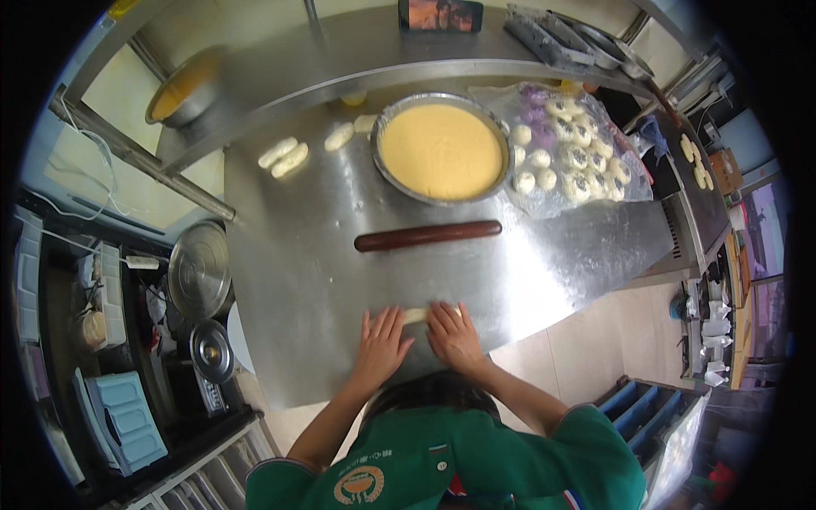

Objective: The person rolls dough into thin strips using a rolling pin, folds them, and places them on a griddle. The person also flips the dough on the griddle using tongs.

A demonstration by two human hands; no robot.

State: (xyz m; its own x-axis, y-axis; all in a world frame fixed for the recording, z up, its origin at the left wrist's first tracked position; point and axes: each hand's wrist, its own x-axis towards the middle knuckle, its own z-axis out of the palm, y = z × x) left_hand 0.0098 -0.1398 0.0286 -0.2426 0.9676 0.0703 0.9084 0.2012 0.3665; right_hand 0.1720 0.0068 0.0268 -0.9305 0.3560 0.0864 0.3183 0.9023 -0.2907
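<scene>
Left hand [382, 344]: I am laying it palm-down over the left end of the dough strip [416, 315], fingers a little apart.
Right hand [455, 340]: I am resting it on the right end, fingers slightly spread.
Dough strip: it is lying on the steel worktop [289, 246], just below the frame's centre.
Rolling pin [427, 236]: dark red-brown, it is lying above my hands, mid-frame.
Basin [442, 201]: it is holding yellow mixture [440, 149] at upper centre.
Buns [576, 157]: they are sitting on a plastic sheet [537, 203] at upper right.
</scene>
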